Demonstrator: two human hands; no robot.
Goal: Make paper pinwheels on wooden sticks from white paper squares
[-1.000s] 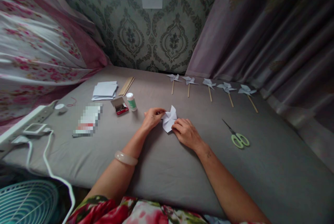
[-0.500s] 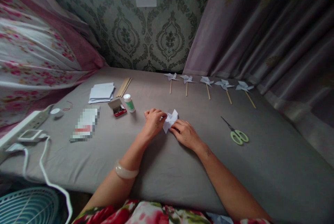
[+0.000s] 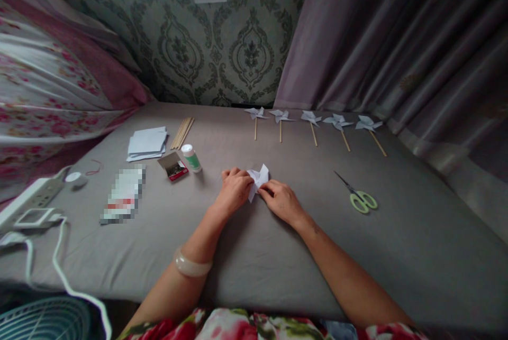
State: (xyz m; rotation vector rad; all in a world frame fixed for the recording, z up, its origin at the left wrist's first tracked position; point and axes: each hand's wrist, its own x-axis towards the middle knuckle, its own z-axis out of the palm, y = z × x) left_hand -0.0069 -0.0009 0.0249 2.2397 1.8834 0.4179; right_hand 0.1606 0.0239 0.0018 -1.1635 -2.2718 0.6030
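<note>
Both hands have shifted on the white folded-paper pinwheel since a second ago: the left hand (image 3: 235, 191) now covers more of its left side, and the right hand (image 3: 283, 200) has its fingertips nearer the middle. From the left edge of the grey cloth-covered surface (image 3: 246, 255), a white plastic power strip (image 3: 44, 193) comes first, then a small round white object (image 3: 76, 180) and a pale flat packet (image 3: 125, 197), blurred out, with a red band. Toward the far left corner lies a stack of white paper sheets (image 3: 146, 143), with a bundle of thin wooden sticks (image 3: 182, 134) just beside it; nearer stand an open red cardboard box (image 3: 174, 169) and a white-and-green plastic bottle (image 3: 191, 158). At the middle, the left fingers are bent together on the pinwheel's (image 3: 260, 177) left side, their tips partly hidden; the right thumb and forefinger are pinched on its lower right edge. Five finished white paper pinwheels on sticks (image 3: 311, 118) line the far edge toward the right corner, and green-handled scissors (image 3: 354, 192) lie apart, toward the right edge.
</note>
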